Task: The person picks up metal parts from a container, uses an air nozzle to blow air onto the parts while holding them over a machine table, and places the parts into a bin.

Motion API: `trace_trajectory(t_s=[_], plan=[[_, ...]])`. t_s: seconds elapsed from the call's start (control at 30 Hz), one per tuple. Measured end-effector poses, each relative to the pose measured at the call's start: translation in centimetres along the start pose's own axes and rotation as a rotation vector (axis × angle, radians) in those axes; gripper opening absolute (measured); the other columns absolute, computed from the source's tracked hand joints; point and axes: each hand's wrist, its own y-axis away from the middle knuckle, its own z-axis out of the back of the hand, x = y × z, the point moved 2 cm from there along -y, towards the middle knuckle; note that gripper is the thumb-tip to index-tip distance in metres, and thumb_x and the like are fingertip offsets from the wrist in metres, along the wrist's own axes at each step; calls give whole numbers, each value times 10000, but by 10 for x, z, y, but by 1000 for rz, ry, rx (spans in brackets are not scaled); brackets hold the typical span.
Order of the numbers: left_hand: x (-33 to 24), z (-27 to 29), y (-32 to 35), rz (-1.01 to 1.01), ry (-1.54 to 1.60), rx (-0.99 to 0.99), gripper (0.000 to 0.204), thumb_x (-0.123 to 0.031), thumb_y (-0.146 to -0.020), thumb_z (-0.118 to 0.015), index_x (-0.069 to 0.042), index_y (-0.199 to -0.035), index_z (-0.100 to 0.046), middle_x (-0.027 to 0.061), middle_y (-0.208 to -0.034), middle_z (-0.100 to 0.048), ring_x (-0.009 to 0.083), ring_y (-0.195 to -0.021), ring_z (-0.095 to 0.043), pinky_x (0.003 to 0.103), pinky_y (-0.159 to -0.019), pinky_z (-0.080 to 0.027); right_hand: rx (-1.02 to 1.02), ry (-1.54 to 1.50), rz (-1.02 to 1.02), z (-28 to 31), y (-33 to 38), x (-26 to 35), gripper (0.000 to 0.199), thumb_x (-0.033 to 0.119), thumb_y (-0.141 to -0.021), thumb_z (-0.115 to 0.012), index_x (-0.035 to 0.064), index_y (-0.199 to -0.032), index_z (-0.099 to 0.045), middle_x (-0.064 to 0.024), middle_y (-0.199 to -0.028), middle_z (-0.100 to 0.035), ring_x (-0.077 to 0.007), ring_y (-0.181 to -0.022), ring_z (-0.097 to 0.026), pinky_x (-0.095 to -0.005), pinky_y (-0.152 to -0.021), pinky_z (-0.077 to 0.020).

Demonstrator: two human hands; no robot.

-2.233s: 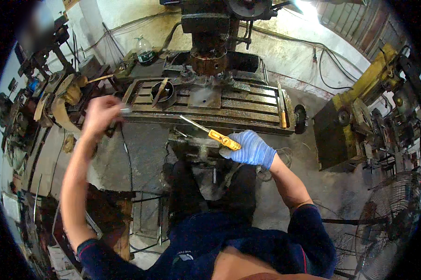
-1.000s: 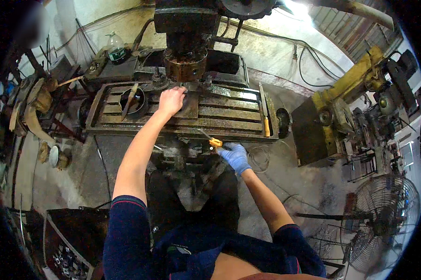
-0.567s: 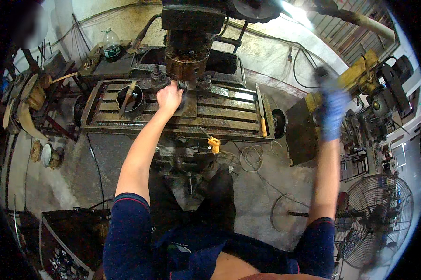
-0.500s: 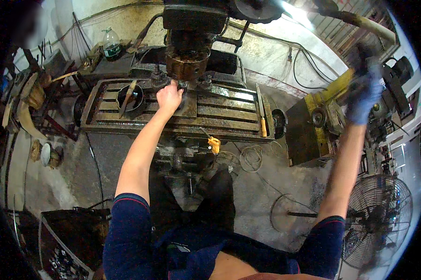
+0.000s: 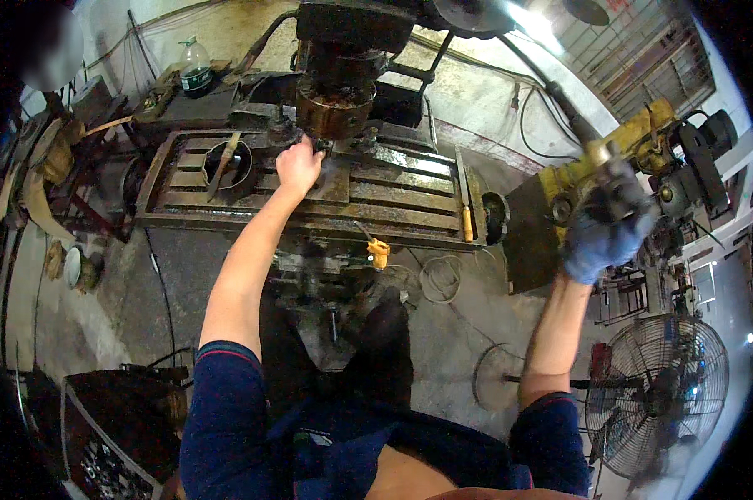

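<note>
My bare left hand (image 5: 299, 170) is closed at the far side of the slotted milling machine table (image 5: 406, 195), just below the spindle head (image 5: 335, 107). Whatever its fingers pinch is hidden. On my right hand (image 5: 603, 242) is a blue-grey glove. It is raised at the right and closed around the dark end of a long lever (image 5: 567, 104) that reaches up toward the machine head. Left of my left hand, a dark pot (image 5: 241, 177) stands on the table with a brush (image 5: 223, 167) leaning across it.
A long tool with an orange handle (image 5: 466, 222) lies along the table's right end. A yellow object (image 5: 378, 252) sits at its front edge. Yellow machinery (image 5: 533, 218) and a standing fan (image 5: 660, 392) are at the right. A plastic bottle (image 5: 195, 77) stands back left.
My right hand has come down and inward, toward the left, with the lever's end in its grip. My left hand stays at nearly the same place below the spindle head.
</note>
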Motion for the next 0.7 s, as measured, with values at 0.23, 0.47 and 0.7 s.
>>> trace_trajectory(t_s=[0.23, 0.47, 0.7], plan=[[3, 4, -10, 34, -6, 71, 318, -313, -722, -652, -23, -835, -588, 173, -742, -622, 334, -733, -616, 437, -642, -493, -42, 85, -16, -6, -1, 3, 324, 290, -889, -413, 24, -789, -568, -138, -847, -592, -280, -919, -553, -503, -981, -307], [3, 8, -13, 69, 67, 71, 295, -317, -710, -662, -50, -834, -642, 154, -782, -630, 319, -786, -613, 418, -677, -496, 17, 252, 34, -5, -22, 6, 346, 280, -896, -395, 6, -780, -571, -154, -852, -600, -284, -899, -564, -456, -929, -361], [3, 3, -16, 86, 30, 144, 302, -326, -704, -670, -32, -762, -626, 166, -784, -627, 323, -774, -610, 422, -667, -490, -16, 336, 57, -8, -14, 8, 356, 288, -891, -393, 1, -773, -568, -159, -852, -600, -288, -894, -563, -453, -932, -360]])
